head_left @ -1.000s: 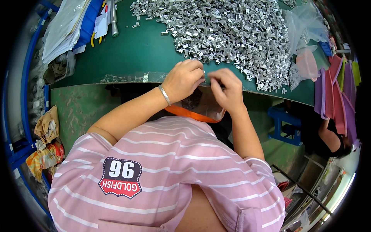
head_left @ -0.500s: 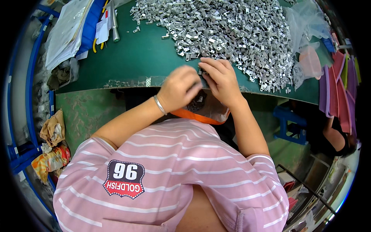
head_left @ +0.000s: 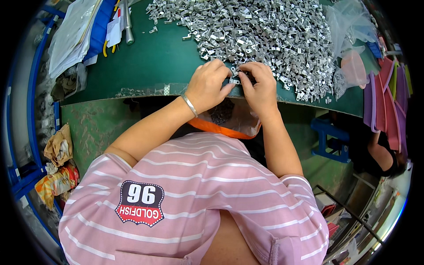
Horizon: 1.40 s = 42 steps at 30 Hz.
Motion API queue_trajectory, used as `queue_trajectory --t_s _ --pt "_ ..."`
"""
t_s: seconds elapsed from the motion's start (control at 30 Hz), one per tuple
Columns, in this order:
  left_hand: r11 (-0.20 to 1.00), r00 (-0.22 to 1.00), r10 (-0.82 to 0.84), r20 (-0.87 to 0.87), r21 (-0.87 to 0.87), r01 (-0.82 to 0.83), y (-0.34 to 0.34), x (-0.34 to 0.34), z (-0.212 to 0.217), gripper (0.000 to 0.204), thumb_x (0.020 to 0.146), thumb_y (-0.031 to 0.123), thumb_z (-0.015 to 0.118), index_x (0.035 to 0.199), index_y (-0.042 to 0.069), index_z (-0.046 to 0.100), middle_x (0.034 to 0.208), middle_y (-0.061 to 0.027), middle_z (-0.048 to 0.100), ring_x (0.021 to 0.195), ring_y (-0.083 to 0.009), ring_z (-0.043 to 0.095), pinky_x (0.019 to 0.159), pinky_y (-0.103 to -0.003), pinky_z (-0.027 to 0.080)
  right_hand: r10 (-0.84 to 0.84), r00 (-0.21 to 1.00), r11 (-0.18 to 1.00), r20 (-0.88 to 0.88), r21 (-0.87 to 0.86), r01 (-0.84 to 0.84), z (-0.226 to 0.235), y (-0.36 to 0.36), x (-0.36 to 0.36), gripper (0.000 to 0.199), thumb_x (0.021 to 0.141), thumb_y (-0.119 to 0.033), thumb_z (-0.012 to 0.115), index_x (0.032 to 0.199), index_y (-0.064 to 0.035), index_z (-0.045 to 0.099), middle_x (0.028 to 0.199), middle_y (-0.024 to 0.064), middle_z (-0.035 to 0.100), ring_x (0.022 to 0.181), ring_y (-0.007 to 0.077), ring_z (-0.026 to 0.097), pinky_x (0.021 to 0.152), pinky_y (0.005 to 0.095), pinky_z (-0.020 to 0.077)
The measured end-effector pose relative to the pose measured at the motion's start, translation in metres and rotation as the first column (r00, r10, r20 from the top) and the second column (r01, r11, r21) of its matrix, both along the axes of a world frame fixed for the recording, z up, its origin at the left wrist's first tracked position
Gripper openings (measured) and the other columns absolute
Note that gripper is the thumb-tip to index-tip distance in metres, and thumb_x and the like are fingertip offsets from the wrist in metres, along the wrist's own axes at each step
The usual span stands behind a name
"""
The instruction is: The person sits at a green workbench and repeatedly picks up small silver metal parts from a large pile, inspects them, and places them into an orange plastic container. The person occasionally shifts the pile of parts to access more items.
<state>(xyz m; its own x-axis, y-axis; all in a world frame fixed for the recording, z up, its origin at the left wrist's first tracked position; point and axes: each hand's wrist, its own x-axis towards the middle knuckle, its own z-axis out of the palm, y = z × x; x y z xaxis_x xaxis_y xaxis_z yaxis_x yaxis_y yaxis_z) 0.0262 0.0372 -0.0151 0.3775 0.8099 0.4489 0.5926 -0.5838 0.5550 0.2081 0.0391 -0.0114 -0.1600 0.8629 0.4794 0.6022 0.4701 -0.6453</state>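
A heap of small silver metal brackets [head_left: 265, 35], bent and with holes, spreads over the green tabletop. Both hands meet at its near edge, above the front rim of the table. My left hand [head_left: 207, 86], with a silver bangle at the wrist, has curled fingers closing at a small metal bracket [head_left: 234, 81]. Facing it, my right hand [head_left: 261, 88] pinches at another bracket [head_left: 234, 70] between thumb and fingers. The fingers partly cover these pieces. Below the hands, under the table edge, hangs an open clear bag with an orange rim [head_left: 225, 130], dark small pieces inside.
Papers [head_left: 73, 39] in a blue holder, yellow-handled pliers [head_left: 105, 47] and a metal rod [head_left: 129, 33] lie at the left of the green table [head_left: 145, 62]. Clear plastic bags [head_left: 349, 22] and a pinkish cup [head_left: 353, 66] stand right. A blue stool [head_left: 327, 139] is below; another person sits at right.
My left hand has moved up and away from above the bag to the heap's edge, beside the right hand. Brackets now show between the fingers. My right hand's fingers have curled more.
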Motion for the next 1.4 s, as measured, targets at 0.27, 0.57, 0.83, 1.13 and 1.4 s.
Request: queue_trajectory --t_s 0.27,0.57,0.83,1.13,1.4 --pt "0.980 0.991 0.058 0.119 -0.195 -0.034 -0.004 -0.015 0.010 0.025 0.077 0.000 0.070 0.101 0.003 0.063 0.093 -0.0094 0.060 0.075 -0.0229 0.061 0.069 -0.033 0.052 -0.089 0.972 0.996 0.217 0.042 0.081 0.014 -0.005 -0.009 0.018 0.077 -0.005 0.072 0.094 -0.0084 0.068 0.092 0.0067 0.068 0.089 0.0289 0.062 0.080 0.0394 0.0455" --pt "1.000 1.000 0.016 -0.024 0.000 -0.016 -0.001 -0.014 0.004 0.009 0.083 0.004 0.070 0.091 0.001 0.065 0.091 -0.0099 0.062 0.078 -0.0247 0.064 0.069 -0.035 0.052 0.009 0.993 0.999 -0.121 0.043 -0.004 0.021 -0.007 0.000 0.015 0.075 0.004 0.069 0.086 -0.0048 0.068 0.087 0.0086 0.069 0.082 0.0282 0.065 0.075 0.0375 0.0503" --pt "0.897 0.955 -0.208 0.212 -0.349 0.272 -0.011 -0.017 0.016 0.011 0.080 -0.001 0.068 0.090 0.001 0.065 0.089 -0.0088 0.061 0.075 -0.0209 0.065 0.065 -0.031 0.051 0.019 0.993 1.000 0.114 0.018 -0.021 0.014 -0.030 0.016 0.019 0.075 -0.002 0.073 0.093 -0.0048 0.070 0.090 0.0090 0.064 0.085 0.0297 0.060 0.075 0.0386 0.0478" --pt "0.992 0.992 -0.118 0.051 -0.036 0.120 0.007 0.002 -0.001 0.014 0.076 0.003 0.072 0.088 0.003 0.063 0.098 -0.0103 0.061 0.090 -0.0304 0.061 0.079 -0.038 0.050 0.012 0.976 0.976 0.218 0.210 -0.058 -0.003 -0.038 0.012 0.019 0.074 -0.005 0.075 0.091 -0.0089 0.067 0.096 0.0038 0.065 0.092 0.0273 0.060 0.078 0.0397 0.0444" --pt "0.931 0.939 -0.304 0.159 -0.158 0.328 -0.014 -0.012 0.012 0.013 0.076 0.001 0.069 0.087 0.003 0.062 0.089 -0.0099 0.062 0.086 -0.0299 0.063 0.077 -0.037 0.051 0.090 0.993 0.983 0.075 0.152 -0.101 -0.007 -0.050 0.017 0.023 0.070 0.004 0.074 0.088 -0.0067 0.066 0.097 0.0065 0.066 0.092 0.0284 0.060 0.080 0.0385 0.0471"
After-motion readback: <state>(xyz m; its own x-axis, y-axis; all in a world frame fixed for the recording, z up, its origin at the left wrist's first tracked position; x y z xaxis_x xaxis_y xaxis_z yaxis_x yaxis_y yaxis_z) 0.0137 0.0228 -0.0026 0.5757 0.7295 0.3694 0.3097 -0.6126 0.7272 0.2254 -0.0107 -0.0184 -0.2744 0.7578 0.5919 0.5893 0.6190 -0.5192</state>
